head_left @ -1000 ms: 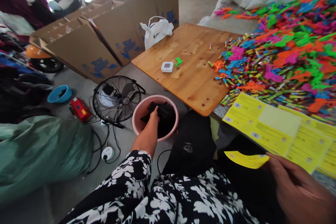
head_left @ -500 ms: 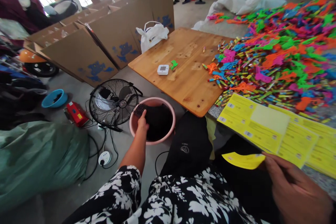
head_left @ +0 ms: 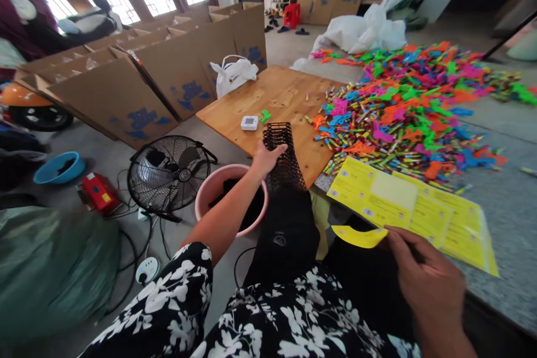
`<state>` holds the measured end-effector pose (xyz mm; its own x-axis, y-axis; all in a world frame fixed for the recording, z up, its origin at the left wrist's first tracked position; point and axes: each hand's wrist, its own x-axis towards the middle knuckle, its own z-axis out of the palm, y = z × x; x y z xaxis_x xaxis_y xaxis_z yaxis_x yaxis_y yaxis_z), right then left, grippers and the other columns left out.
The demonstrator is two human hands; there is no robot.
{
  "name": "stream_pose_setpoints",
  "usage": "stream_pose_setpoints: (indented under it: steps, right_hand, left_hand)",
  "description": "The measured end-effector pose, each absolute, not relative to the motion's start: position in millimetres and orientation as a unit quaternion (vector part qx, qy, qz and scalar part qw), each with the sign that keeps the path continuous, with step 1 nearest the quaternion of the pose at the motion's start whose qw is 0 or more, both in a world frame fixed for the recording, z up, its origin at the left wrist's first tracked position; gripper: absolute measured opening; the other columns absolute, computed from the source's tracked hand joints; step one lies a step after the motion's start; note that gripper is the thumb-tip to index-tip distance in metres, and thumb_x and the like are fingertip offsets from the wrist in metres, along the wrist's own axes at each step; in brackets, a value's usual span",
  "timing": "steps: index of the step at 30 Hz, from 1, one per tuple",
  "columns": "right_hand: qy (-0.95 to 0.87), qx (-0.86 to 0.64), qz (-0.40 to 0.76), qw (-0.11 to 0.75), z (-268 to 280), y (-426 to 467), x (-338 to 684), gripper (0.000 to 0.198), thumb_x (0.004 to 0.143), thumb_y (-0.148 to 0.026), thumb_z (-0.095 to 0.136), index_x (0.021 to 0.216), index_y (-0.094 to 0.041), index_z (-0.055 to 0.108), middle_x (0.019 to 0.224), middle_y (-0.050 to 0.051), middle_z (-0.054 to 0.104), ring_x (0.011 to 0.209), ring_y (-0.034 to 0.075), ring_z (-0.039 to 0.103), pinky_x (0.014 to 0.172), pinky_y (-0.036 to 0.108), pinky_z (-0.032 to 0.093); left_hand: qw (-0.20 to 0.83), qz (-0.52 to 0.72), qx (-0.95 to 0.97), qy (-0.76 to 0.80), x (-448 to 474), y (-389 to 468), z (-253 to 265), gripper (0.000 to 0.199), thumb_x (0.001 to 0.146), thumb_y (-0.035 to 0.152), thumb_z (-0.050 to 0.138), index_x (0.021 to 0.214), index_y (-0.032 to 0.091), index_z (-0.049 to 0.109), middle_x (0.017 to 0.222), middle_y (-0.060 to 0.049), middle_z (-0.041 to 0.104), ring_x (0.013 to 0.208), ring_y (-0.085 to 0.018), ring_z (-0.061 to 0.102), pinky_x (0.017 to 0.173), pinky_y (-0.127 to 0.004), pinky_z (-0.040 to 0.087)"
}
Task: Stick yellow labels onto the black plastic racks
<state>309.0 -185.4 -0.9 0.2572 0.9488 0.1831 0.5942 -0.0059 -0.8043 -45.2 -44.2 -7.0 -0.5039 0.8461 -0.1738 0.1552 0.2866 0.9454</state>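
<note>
My left hand (head_left: 267,160) is closed on a length of black open mesh (head_left: 290,174), lifted over my lap at the near edge of the wooden board (head_left: 300,92). Below that forearm stands a pink tub (head_left: 202,193) with dark material inside. Pinched between the thumb and fingers of my right hand (head_left: 428,274) is a curved yellow label (head_left: 356,236). Sheets of yellow labels (head_left: 386,198) lie on the grey stone slab beyond it, one sheet showing a bare pale patch.
Bright plastic toy guns (head_left: 419,106) and small striped tubes are heaped on the right. On the board sit a white digital device (head_left: 249,122) and a green toy piece (head_left: 265,116). A black floor fan (head_left: 170,173), cords and cardboard boxes (head_left: 155,72) stand to the left.
My left hand has come up out of the pink tub and moved right, bringing the black mesh over to the board's edge. My right hand still holds the yellow label. The view has shifted right.
</note>
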Motion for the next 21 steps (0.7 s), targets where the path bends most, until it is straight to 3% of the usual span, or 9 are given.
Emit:
stream_pose_setpoints:
  steps: [4,7,10,13,18,21]
  right_hand:
    - [-0.574,-0.670,0.221,0.416,1,-189,311,0.049,0.082,-0.069,0.068,0.097,-0.023,0.081,0.089,0.005,0.080,0.086,0.026,0.076,0.087,0.035,0.059]
    - [-0.564,-0.669,0.220,0.432,-3,-189,316,0.049,0.082,-0.070,0.069,0.096,-0.024,0.080,0.087,0.004,0.080,0.085,0.024,0.076,0.084,0.033,0.059]
    - [-0.569,-0.666,0.211,0.435,-7,-185,319,0.047,0.084,-0.070,0.068,0.096,-0.025,0.080,0.084,0.003,0.079,0.083,0.024,0.076,0.082,0.033,0.059]
    - [-0.587,-0.654,0.194,0.436,-10,-180,318,0.046,0.086,-0.068,0.068,0.099,-0.025,0.079,0.092,0.004,0.080,0.087,0.024,0.077,0.087,0.035,0.058]
    - [-0.601,-0.624,0.196,0.459,-3,-172,308,0.042,0.088,-0.063,0.070,0.104,-0.025,0.079,0.093,0.005,0.079,0.087,0.024,0.076,0.090,0.038,0.057]
    - [-0.603,-0.615,0.199,0.467,5,-169,301,0.039,0.089,-0.059,0.070,0.105,-0.025,0.078,0.091,0.004,0.079,0.083,0.023,0.075,0.085,0.037,0.058]
  left_hand:
    - [0.213,0.302,0.434,0.822,-29,-18,-11,0.074,0.084,0.054,0.075,0.144,0.017,0.049,0.151,-0.023,0.055,0.145,-0.038,0.047,0.116,-0.047,0.037]
    - [0.147,0.242,0.452,0.846,-29,-19,-11,0.072,0.088,0.058,0.067,0.143,0.016,0.051,0.160,-0.023,0.042,0.150,-0.039,0.038,0.119,-0.045,0.031]
    - [0.119,0.211,0.469,0.849,-29,-26,-9,0.077,0.089,0.070,0.059,0.141,0.014,0.052,0.154,-0.025,0.047,0.145,-0.040,0.042,0.117,-0.047,0.033]
    - [0.127,0.160,0.491,0.847,-27,-27,-3,0.093,0.077,0.080,0.066,0.139,0.012,0.054,0.149,-0.028,0.050,0.142,-0.044,0.045,0.114,-0.050,0.037]
    - [0.170,0.116,0.489,0.848,-25,-12,15,0.097,0.067,0.066,0.085,0.139,0.010,0.051,0.151,-0.030,0.049,0.143,-0.043,0.046,0.113,-0.048,0.039]
    - [0.202,0.162,0.472,0.843,-25,-5,22,0.089,0.065,0.049,0.092,0.134,0.009,0.053,0.151,-0.031,0.050,0.142,-0.045,0.048,0.115,-0.050,0.038]
